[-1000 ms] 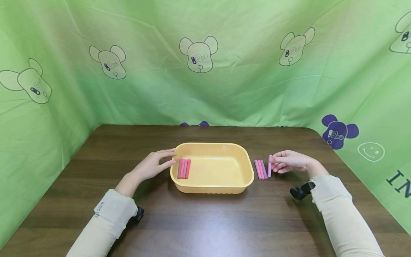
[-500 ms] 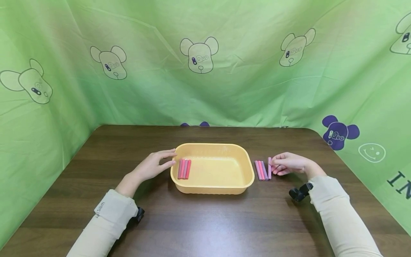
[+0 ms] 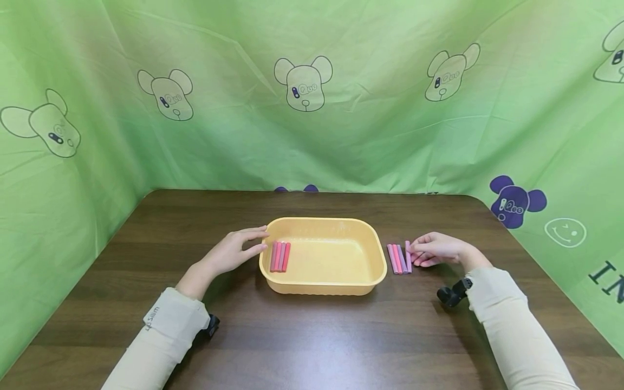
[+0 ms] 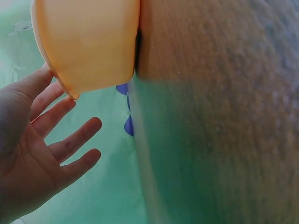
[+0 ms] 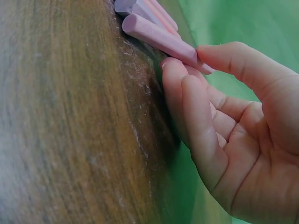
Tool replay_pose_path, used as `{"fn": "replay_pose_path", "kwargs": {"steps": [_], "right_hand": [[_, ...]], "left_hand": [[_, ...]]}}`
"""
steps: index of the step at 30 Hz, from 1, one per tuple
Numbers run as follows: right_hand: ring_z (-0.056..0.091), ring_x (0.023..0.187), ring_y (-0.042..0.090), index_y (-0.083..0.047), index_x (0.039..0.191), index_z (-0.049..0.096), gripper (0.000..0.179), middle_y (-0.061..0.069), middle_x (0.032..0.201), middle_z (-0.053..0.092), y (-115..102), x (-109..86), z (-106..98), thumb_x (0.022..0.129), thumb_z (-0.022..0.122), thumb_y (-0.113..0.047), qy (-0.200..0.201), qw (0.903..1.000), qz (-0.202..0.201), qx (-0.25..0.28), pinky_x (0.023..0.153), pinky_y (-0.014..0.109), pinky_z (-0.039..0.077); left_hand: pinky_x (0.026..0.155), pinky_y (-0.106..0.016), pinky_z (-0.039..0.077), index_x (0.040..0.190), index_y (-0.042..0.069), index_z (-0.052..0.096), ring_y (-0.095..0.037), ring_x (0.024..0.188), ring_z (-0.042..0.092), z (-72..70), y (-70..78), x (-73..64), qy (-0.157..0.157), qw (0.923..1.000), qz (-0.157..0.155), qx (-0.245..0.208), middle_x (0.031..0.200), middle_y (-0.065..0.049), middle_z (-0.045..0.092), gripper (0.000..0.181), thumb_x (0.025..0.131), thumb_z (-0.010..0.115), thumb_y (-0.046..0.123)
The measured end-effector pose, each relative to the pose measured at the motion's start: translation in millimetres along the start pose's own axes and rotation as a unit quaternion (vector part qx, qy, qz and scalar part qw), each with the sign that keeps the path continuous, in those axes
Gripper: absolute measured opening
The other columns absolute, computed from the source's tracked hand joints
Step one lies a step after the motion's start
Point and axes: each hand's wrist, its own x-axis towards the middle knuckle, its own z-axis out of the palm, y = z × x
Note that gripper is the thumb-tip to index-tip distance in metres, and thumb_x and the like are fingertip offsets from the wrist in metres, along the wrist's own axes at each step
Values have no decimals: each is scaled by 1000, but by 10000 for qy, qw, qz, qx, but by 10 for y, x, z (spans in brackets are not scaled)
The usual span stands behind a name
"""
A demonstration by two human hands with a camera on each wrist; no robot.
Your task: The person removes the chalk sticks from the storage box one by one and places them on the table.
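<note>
My left hand [image 3: 232, 251] rests at the left rim of a yellow plastic basin [image 3: 322, 288]; in the left wrist view its fingers are spread, with thumb and fingertips right at the rim. Inside the basin, along its left side, lies a row of several pink and red chalk sticks [image 3: 280, 257]. My right hand [image 3: 439, 250] pinches a light purple chalk stick [image 5: 161, 41] between thumb and fingers, low over the table. Its near end comes close to three pink and purple chalk sticks [image 3: 397, 259] lying side by side just right of the basin.
Everything stands on a dark wooden table [image 3: 312, 341], and chalk dust marks the wood beside the right-hand sticks. A green cloth [image 3: 234, 141] with cartoon mouse heads hangs behind and along both sides. Black wrist cameras sit under both sleeves.
My right hand has come down and slightly left, bringing the purple chalk stick nearer to the three on the table. The left hand and the basin stay as they were.
</note>
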Motion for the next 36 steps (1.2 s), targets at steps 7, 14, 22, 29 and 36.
{"fn": "replay_pose_path", "kwargs": {"steps": [7, 14, 22, 29, 36], "right_hand": [[62, 68, 3, -8, 91, 62, 16, -4, 78, 65, 1, 9, 11, 95, 53, -20, 5, 10000, 59, -51, 64, 16, 55], [62, 66, 2, -9, 91, 63, 13, -4, 76, 66, -16, 1, 35, 93, 55, -19, 10, 10000, 68, 29, 62, 15, 54], [63, 67, 2, -6, 94, 63, 14, -3, 77, 68, -46, -27, 25, 93, 55, -18, -13, 9999, 75, 65, 63, 16, 55], [64, 69, 3, 0, 102, 63, 22, -3, 79, 69, -124, -71, -1, 94, 54, -18, 9, 10000, -38, -15, 65, 17, 55], [63, 70, 3, 10, 110, 56, 33, -2, 82, 68, -331, -83, 19, 93, 55, -19, 176, 9995, -219, -162, 67, 18, 56]], "left_hand": [[109, -49, 36, 130, 5, 55, -32, 132, 44, 1, 0, 3, 21, 10000, 25, -1, 141, -14, 48, 42, 92, 59, 24], [109, -49, 35, 129, 5, 55, -31, 132, 44, 2, 0, -2, 45, 10000, 39, -35, 141, -13, 48, 43, 92, 59, 24], [109, -49, 35, 130, 6, 55, -32, 133, 43, -4, -4, 4, 4, 10000, -22, -24, 141, -13, 48, 43, 92, 58, 25], [109, -49, 35, 130, 5, 55, -31, 132, 43, -1, -7, 8, 24, 10000, -2, -13, 141, -14, 49, 43, 92, 59, 25], [109, -49, 35, 129, 5, 56, -32, 132, 44, 4, -10, 5, 62, 10000, 26, -7, 140, -14, 49, 42, 92, 59, 25]]}}
